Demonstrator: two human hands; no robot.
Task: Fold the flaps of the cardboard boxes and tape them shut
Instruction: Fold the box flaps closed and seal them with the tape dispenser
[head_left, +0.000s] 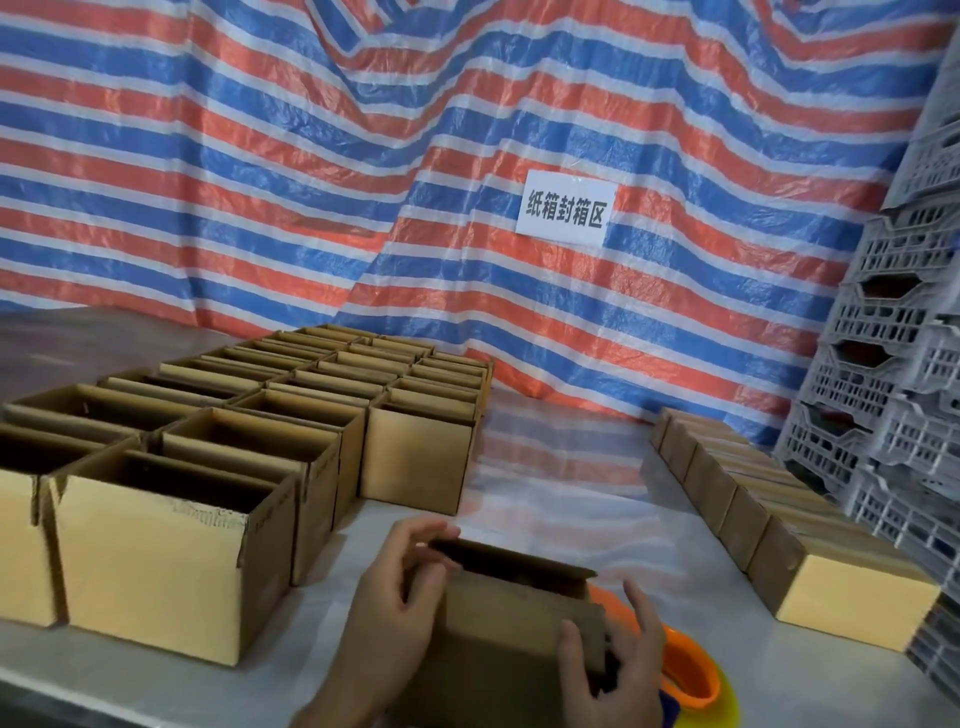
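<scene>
Box (488, 639) sits bottom centre of frame, between both hands, over the near edge of the table (597, 499). Plain brown cardboard, top not closed. The far flap (514, 564) stands up and tips slightly inward, its inner face dark. A small side flap (589, 636) on the right has a ragged edge. Cannot tell if the box rests on the table or is lifted.

Left hand (387, 618) grips the box's left side. Its fingers (431, 530) are curled over the top left corner by the far flap, close together, with the thumb on the near side.

Right hand (618, 670) pinches the side flap. Its thumb (569, 644) presses the flap's near face and the other fingers are behind it, loosely spread. Its index finger (641, 603) is raised clear of the cardboard.

Orange plastic ring (696, 670) lies just right of the box, partly hidden behind the right hand, with yellow plastic under it.

Open boxes (156, 561) fill the left and centre-left of the frame, packed side by side in rows running back toward the tarp. Their tops are open and the nearest one has a torn rim.

Closed boxes (852, 597) stand in a single line on the right, running from the mid-right toward the lower right corner.

Striped red, blue and white tarp (311, 156) covers the whole background. White paper sign (566, 208) with printed characters hangs on it right of centre. Grey slotted plastic crates (893, 364) are stacked along the right edge.
</scene>
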